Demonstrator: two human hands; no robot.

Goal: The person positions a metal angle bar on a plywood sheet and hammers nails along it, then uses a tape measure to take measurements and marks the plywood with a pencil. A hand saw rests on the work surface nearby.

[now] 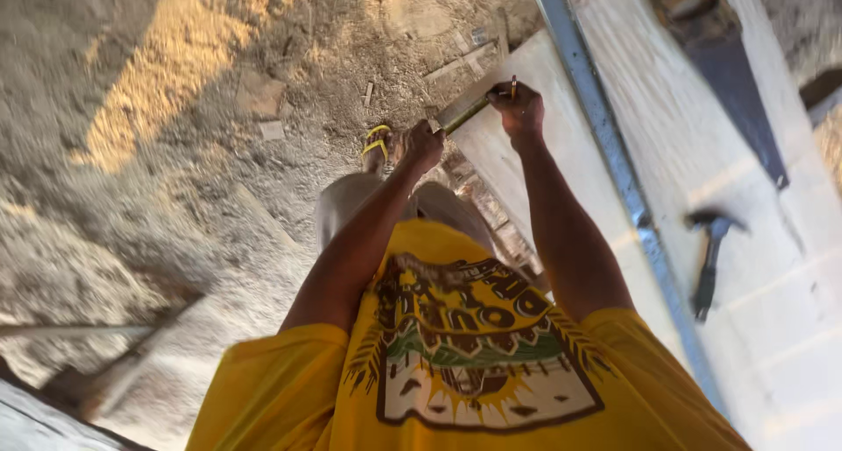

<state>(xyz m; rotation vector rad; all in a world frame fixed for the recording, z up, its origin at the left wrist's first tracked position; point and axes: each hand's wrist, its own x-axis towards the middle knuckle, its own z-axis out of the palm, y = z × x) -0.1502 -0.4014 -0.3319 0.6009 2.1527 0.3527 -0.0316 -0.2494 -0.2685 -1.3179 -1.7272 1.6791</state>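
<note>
Left hand: the left hand [422,144] is closed around the near end of a thin yellow-green measuring strip [465,113], fingers curled in, just off the corner of the board.
Right hand: the right hand [519,109] is pinched shut on a pencil [514,86], which stands nearly upright with its tip down at the far end of the strip.
Where the work is: the strip runs between the two hands along the end of a pale board [526,179] that lies on the desk [789,328]. Both hands sit at that end edge, close together.
Done so far, as I judge it: the strip looks laid out and held taut against the board, and the pencil is at the board's surface. The picture is too blurred to tell whether a mark is already there.
Left, as I judge it: I see no drawn line on the board and no cut in it. It looks whole from this end back toward the person.
Tools lying idle: a long metal straightedge [605,153] lies along the board's far side. Beyond it a hammer [707,262] and a handsaw [737,92] rest on the desk, well apart from both hands, touched by neither.
Underfoot: the floor [175,153] is covered in sawdust and small wood scraps. A foot in a yellow sandal [377,144] stands just below the left hand.
Person: a yellow printed shirt [456,363] fills the near part of the view, both arms stretched out.
</note>
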